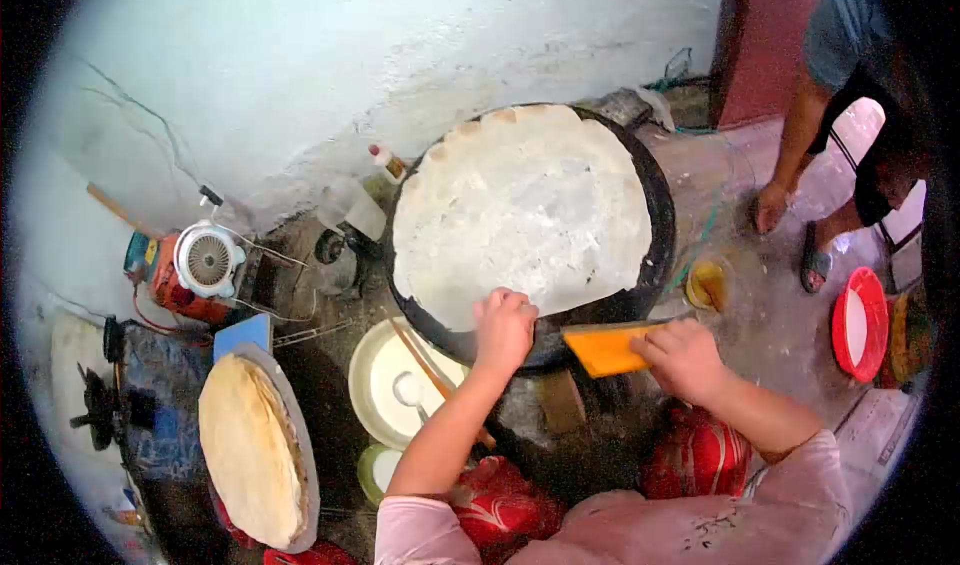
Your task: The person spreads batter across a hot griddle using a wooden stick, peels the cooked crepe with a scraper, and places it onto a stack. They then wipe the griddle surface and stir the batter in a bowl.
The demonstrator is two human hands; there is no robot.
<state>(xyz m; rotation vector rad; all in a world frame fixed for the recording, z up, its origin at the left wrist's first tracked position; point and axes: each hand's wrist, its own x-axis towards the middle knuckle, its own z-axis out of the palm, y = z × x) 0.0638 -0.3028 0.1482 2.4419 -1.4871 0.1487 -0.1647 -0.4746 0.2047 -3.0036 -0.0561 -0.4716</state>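
Observation:
A large thin pale flatbread [520,210] covers most of a round black griddle [660,205]. My left hand [505,327] is at the near edge of the flatbread, with its fingers curled closed on that edge. My right hand [685,357] grips a flat orange scraper [605,350], held just off the griddle's near right rim. Left of my forearm stands a bowl of white batter [375,385] with a ladle [408,389] in it. A wooden stick [425,358] lies across the bowl.
A stack of finished flatbreads [250,445] rests on a round board at the left. Behind it are a white round blower [209,259] and cables. A small yellowish tub [707,285] and a red basin [860,325] are on the right, near another person's hand [772,208].

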